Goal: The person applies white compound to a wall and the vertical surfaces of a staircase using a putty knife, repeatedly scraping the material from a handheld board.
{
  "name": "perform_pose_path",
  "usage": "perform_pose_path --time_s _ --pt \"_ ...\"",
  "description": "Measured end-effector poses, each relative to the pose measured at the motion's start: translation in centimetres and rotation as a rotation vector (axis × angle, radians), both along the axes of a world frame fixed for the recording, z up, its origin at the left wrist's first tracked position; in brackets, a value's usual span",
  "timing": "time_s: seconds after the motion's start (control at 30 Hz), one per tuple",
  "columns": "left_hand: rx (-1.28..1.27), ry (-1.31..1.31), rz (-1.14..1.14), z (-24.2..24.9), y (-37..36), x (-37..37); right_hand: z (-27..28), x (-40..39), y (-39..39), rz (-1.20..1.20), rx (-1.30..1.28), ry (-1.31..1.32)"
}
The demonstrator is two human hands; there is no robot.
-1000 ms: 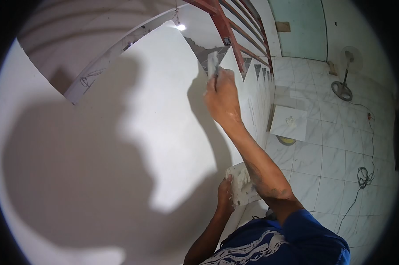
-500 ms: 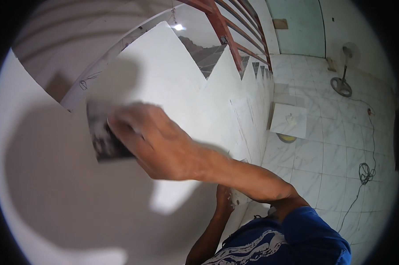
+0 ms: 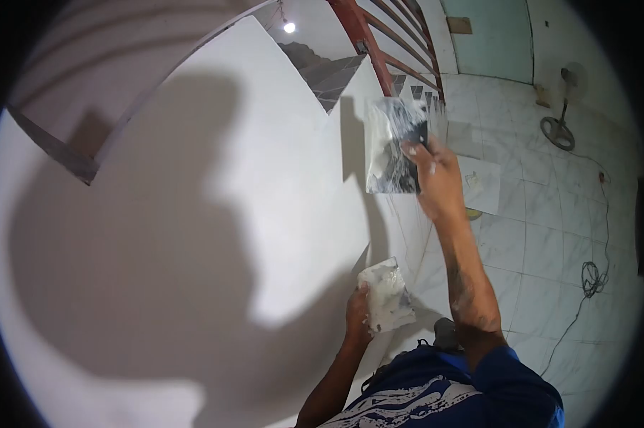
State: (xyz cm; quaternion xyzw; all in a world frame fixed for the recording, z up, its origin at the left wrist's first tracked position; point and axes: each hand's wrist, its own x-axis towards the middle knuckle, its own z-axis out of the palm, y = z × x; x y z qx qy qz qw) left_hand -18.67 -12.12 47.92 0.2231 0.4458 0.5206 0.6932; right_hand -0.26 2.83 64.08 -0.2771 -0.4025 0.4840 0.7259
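Note:
My right hand (image 3: 437,178) is closed on a wide putty knife (image 3: 392,150), raised off the wall in front of the lower steps. White putty is smeared over its blade, with dark patches showing near my fingers. Lower down, near my waist, my left hand (image 3: 358,312) grips a smaller flat putty board (image 3: 387,296) coated with off-white putty. The two tools are apart. To the left spreads the white stair-side wall (image 3: 293,185), with the shadow of my head and arm across it.
A red metal railing (image 3: 368,43) rises along the grey-tiled steps (image 3: 330,78). On the marble-look floor (image 3: 543,235) lie a white tile (image 3: 484,182) with a smear on it and a coiled cable (image 3: 591,278). A stand fan (image 3: 559,132) stands farther back.
My right hand has swung from the wall at left across to the right, lifting the putty knife off the surface. The left hand's putty board has come into plain view.

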Motion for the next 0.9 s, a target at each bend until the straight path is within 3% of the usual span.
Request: perform_pose_path --time_s 0.13,0.3,0.33,0.37,0.53,0.63,0.73,0.9 --pt "0.017 0.045 0.071 0.9 -0.2 0.5 4.7 1.1 3.6 0.246 0.003 0.012" --pt "0.006 0.173 0.341 1.0 -0.6 1.5 7.1 -1.2 9.4 0.44 0.184 -0.14" --pt "0.014 0.161 0.394 0.6 -0.7 1.3 7.4 -2.3 9.6 0.332 0.155 -0.263" --pt "0.022 0.15 0.445 0.1 -0.8 1.5 7.8 -2.2 10.7 0.273 0.203 -0.581" --pt "0.058 0.142 0.59 -0.2 -0.8 3.1 7.8 -4.8 13.7 0.526 0.298 -0.427" --pt "0.113 0.18 0.628 -1.3 -0.6 3.2 8.9 -4.6 13.0 0.561 0.31 -0.447" --pt "0.138 0.257 0.643 -2.7 -0.5 3.2 7.6 -6.4 14.4 0.646 0.469 -0.171" --pt "0.189 0.246 0.67 -4.2 -0.6 2.9 9.5 -6.7 14.8 0.637 0.48 -0.258"
